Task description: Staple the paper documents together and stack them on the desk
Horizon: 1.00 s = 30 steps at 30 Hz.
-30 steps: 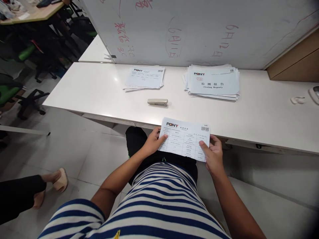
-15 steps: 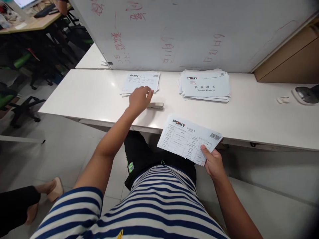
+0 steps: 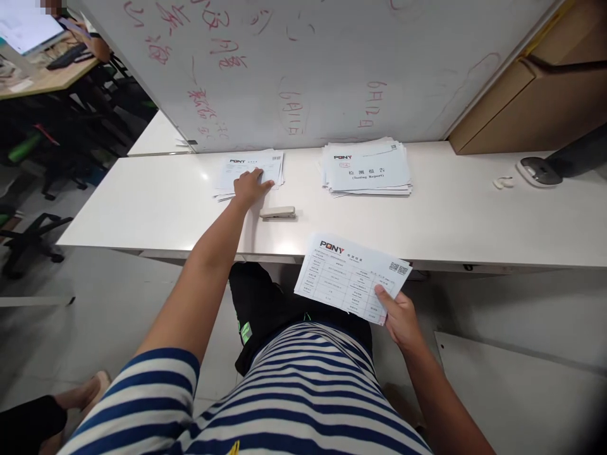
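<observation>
My left hand [image 3: 250, 188] rests on the left stack of printed sheets [image 3: 234, 172], thumb stretched out to the right and fingers laid on the top page; it holds nothing that I can see. Just in front of this stack lies a pale stapler [image 3: 277, 213] on the white desk. My right hand [image 3: 401, 318] pinches a printed report sheet [image 3: 344, 276] by its lower right corner, thumb on top. The sheet is held tilted above my lap, at the desk's front edge. Whether more pages lie under it, I cannot tell.
A thicker stack of testing reports [image 3: 370, 167] lies at mid-desk against the whiteboard [image 3: 327, 57]. Farther right are a small white object [image 3: 503, 182], a dark rounded device [image 3: 539, 172] and a cardboard box [image 3: 497, 104]. Another person's foot [image 3: 85, 395] shows at lower left.
My left hand has moved from above the stapler onto the left stack of sheets. The right hand keeps its hold on the report sheet. The view has shifted slightly.
</observation>
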### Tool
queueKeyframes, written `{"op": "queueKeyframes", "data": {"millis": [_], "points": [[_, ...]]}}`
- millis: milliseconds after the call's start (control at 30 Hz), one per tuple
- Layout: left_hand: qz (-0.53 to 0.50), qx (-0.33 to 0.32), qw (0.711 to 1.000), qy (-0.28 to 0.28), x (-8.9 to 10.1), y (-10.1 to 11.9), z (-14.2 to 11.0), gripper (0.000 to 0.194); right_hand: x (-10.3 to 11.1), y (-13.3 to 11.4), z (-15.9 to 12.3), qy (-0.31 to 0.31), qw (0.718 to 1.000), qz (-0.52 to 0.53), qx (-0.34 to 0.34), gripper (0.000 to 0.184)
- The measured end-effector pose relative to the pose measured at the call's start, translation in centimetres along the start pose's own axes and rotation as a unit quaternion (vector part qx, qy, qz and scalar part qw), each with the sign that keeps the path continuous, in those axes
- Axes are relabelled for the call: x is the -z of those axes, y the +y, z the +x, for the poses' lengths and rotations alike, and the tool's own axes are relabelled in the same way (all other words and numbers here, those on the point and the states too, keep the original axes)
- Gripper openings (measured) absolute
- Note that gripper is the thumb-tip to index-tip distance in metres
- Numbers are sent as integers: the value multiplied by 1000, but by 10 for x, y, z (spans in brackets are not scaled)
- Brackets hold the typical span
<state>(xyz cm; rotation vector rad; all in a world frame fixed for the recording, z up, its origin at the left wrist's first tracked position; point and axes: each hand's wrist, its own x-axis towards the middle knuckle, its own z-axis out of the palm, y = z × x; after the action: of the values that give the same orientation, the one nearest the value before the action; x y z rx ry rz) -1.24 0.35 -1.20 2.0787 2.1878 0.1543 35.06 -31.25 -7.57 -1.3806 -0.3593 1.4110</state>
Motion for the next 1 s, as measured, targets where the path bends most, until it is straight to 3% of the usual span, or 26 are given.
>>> {"op": "queueKeyframes", "data": {"millis": [267, 500, 633, 733, 900, 1000], "points": [[-39, 22, 998, 49, 7, 4, -5, 57, -6, 2, 0, -13, 1000, 11, 2, 48], [-108, 41, 985, 129, 50, 6, -28, 42, -11, -1, 4, -14, 1000, -3, 9, 49], [-167, -21, 962, 214, 71, 32, -81, 40, -16, -3, 6, -4, 1000, -8, 22, 49], [-172, -104, 949, 244, 67, 67, -144, 40, -20, -4, 7, -2, 1000, -6, 20, 51], [-132, -295, 915, 241, 19, 126, -247, 35, -32, -10, 4, -38, 999, 22, 29, 57], [-105, -337, 915, 197, -14, 146, -282, 33, -41, -13, 1, -105, 993, 37, 46, 70]]}}
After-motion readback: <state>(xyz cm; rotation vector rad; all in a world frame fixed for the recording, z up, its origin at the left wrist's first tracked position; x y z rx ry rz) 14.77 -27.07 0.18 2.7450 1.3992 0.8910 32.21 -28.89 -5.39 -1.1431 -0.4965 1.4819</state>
